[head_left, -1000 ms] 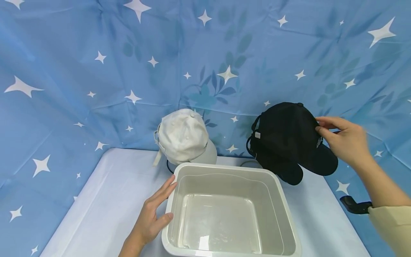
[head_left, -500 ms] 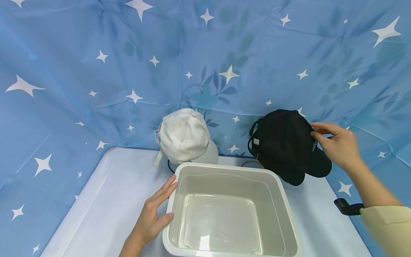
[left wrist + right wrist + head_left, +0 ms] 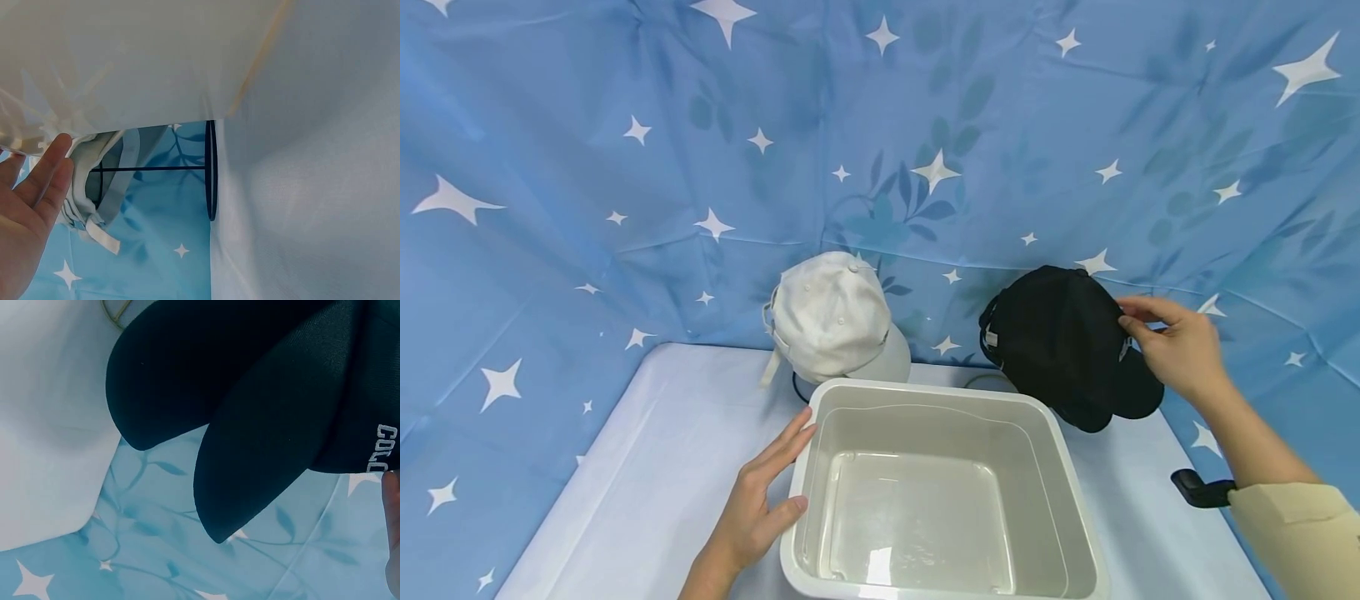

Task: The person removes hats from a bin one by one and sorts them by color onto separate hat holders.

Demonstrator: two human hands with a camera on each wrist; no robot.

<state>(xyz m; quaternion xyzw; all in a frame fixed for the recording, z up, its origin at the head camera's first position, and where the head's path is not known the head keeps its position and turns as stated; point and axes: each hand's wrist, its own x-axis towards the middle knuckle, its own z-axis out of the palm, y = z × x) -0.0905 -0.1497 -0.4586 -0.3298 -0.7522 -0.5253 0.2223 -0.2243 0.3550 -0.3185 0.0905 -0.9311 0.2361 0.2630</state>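
My right hand (image 3: 1180,346) pinches the front of a black baseball cap (image 3: 1052,333) between thumb and fingers, just above its visor. White letters show on that cap's front in the right wrist view. A second black cap (image 3: 164,375) sits beneath it, with mostly its visor showing. My left hand (image 3: 752,492) lies with straight fingers against the left rim of a pale grey plastic bin (image 3: 940,395), its thumb lower on the same side. Behind the bin, a white baseball cap (image 3: 831,317) hangs on a black wire stand (image 3: 211,169).
A white-covered table (image 3: 625,467) bears the bin and the stands. A blue curtain with stars (image 3: 880,108) hangs close behind and at both sides. Part of a thin brass-coloured wire base (image 3: 116,314) shows beside the black caps. A black curved piece (image 3: 1202,490) sticks out at my right wrist.
My right hand has brought the upper black cap down and to the left, so it covers more of the lower black cap. The left hand and bin have stayed put.
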